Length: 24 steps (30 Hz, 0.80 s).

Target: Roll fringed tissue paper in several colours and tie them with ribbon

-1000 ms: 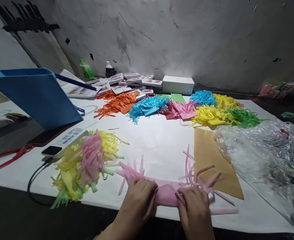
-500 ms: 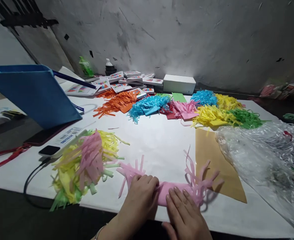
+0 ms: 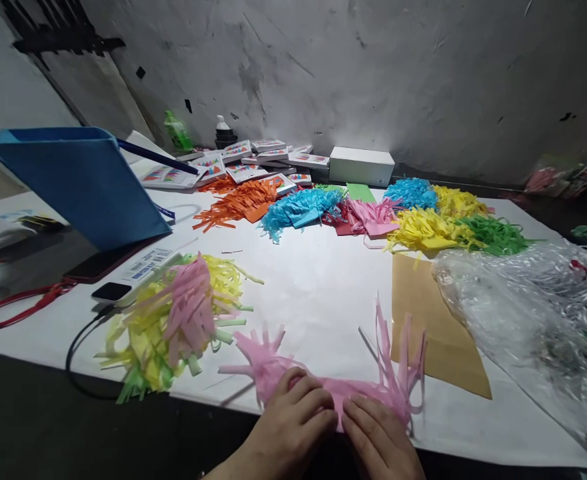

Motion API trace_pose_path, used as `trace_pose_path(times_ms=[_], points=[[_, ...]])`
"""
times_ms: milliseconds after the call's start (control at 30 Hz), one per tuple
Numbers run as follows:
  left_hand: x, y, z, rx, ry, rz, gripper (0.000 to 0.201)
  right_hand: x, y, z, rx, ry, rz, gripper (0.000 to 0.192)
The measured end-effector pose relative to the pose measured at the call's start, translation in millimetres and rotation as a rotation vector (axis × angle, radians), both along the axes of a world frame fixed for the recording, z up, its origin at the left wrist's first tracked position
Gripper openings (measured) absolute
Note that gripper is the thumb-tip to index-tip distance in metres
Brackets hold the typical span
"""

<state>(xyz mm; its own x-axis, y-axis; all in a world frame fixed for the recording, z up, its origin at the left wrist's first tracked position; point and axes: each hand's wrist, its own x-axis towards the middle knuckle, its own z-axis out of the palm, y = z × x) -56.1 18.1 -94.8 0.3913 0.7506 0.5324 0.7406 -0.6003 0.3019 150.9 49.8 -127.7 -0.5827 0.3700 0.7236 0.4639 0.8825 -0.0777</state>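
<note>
While the blue bag [image 3: 80, 183] and the mixed fringe pile [image 3: 173, 320] crowd the left, I see bare white table [image 3: 318, 280] ahead. At the near edge, my left hand [image 3: 290, 427] and right hand [image 3: 378, 443] press flat, fingers together, on the pink fringed paper [image 3: 343, 387]; brown sheet [image 3: 433, 327] just right.

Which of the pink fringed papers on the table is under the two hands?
The pink fringed paper at the near table edge, pressed by the left hand and right hand; the other pink pieces lie in heaps, untouched.
</note>
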Motion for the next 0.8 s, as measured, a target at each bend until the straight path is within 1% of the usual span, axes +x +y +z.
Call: trace_pose_path(times_ms=[100, 167, 233, 267, 333, 433, 533, 600, 633, 667, 733, 800], points=[[-9, 2, -8.9, -0.018, -0.065, -0.009, 0.022, 9, 1, 0.6, -0.043, 0.018, 0.007, 0.024], [-14, 2, -9.7, -0.067, -0.093, 0.001, 0.028, 13, 2, 3.0, -0.059, 0.025, 0.009, 0.021], [-15, 3, -7.9, -0.094, -0.118, 0.029, 0.031, 14, 3, 7.2, -0.098, 0.044, -0.017, 0.018], [-13, 3, -6.4, -0.091, -0.127, 0.052, 0.031, 12, 4, 9.8, -0.124, 0.054, -0.047, 0.017], [-9, 7, -2.0, -0.080, -0.118, 0.121, 0.029, 7, 6, 14.6, -0.181, 0.066, -0.163, 0.017], [-3, 14, 6.3, -0.107, -0.032, 0.231, 0.025, -4, 10, 18.9, -0.241, 0.039, -0.342, 0.024], [0, 21, 11.4, -0.148, 0.020, 0.309, 0.022, -13, 16, 19.5, -0.254, 0.063, -0.436, 0.026], [0, 24, 11.1, -0.128, 0.010, 0.348, 0.020, -16, 19, 19.9, -0.213, 0.088, -0.414, 0.023], [-1, 25, 10.3, -0.100, 0.000, 0.342, 0.020, -16, 20, 20.6, -0.195, 0.099, -0.371, 0.023], [-3, 25, 9.5, -0.068, -0.011, 0.309, 0.021, -14, 20, 21.8, -0.184, 0.105, -0.310, 0.025], [-7, 23, 9.2, -0.042, -0.017, 0.183, 0.022, -10, 19, 24.7, -0.189, 0.094, -0.177, 0.029], [-11, 19, 11.9, -0.093, 0.017, 0.057, 0.022, -3, 16, 27.0, -0.197, 0.041, -0.095, 0.027]])
